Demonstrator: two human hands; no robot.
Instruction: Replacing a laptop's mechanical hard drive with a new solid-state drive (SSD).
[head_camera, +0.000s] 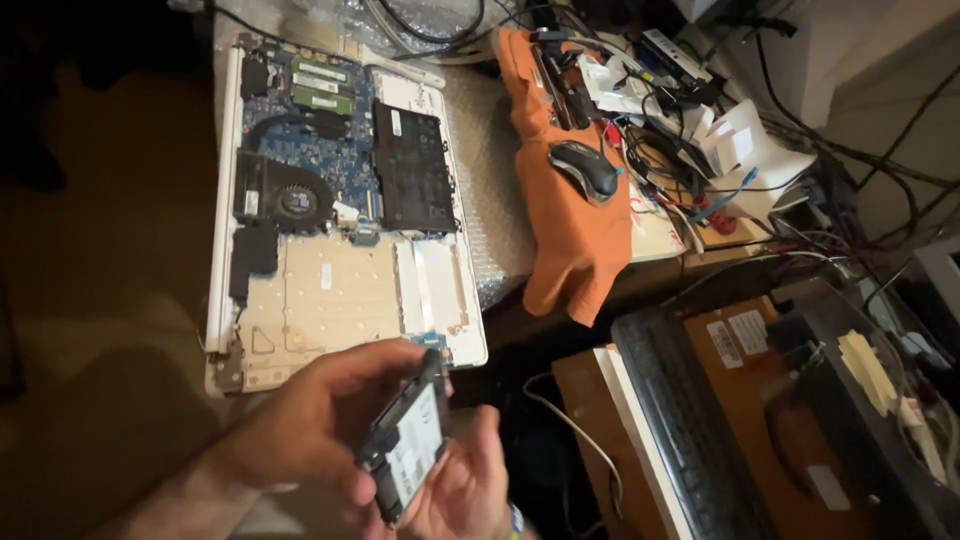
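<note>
A cluttered table (500, 180), padded with bubble wrap, carries an opened white laptop (340, 200) lying bottom-up, its blue circuit board, round black fan and flat black battery (413, 165) exposed. To its right an orange cloth (570, 230) drapes over the table's edge, a black and grey computer mouse (586, 170) resting on it amid tangled cables. Lower right, a black keyboard (690, 430) leans beside a brown cardboard box (745, 345). In the foreground, just below the laptop's near corner, both hands hold a slim rectangular drive with a white label in a black bracket (410, 445), tilted on edge. The left hand (310, 425) reaches over it, its grip pinching the drive's top end between thumb and fingers. The right hand (465, 490) cradles the drive from beneath, fingers curled against its lower edge.
</note>
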